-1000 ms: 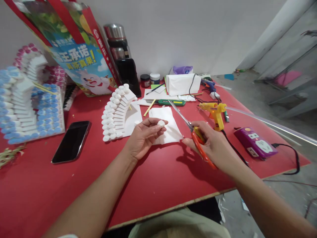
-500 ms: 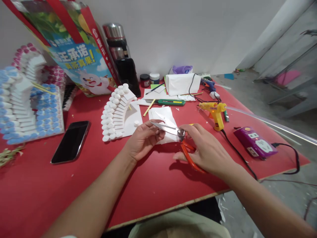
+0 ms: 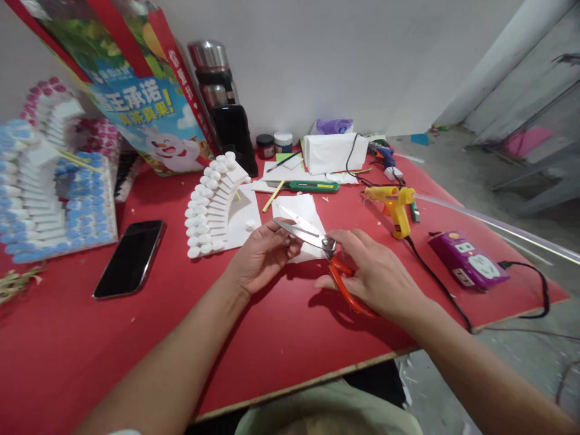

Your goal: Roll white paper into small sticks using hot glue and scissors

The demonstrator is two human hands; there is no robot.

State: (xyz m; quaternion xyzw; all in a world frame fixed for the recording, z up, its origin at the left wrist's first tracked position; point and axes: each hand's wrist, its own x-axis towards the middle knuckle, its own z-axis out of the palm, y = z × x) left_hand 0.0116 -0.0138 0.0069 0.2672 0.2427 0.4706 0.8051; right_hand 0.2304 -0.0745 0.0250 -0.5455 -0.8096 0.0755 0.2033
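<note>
My right hand (image 3: 369,275) grips orange-handled scissors (image 3: 317,244) over the red table (image 3: 136,338), the blades parted and pointing left. My left hand (image 3: 260,254) is pinched closed at the blade tips on a small white piece that is mostly hidden by the fingers. White sheets (image 3: 301,220) lie flat just behind both hands. Left of them stands a curved white foam staircase model (image 3: 215,208) edged with small white balls.
A black phone (image 3: 130,257) lies at the left, with blue and pink staircase models (image 3: 49,193) beyond it. A yellow glue gun (image 3: 394,205) and purple power strip (image 3: 466,260) sit at the right. A printed bag (image 3: 136,103), flask (image 3: 217,90), tissue box (image 3: 333,152) line the wall.
My right hand swung the scissors from pointing up and away to pointing left at my left hand's fingertips. The white piece, plainly visible a second ago, is now hidden at the blades.
</note>
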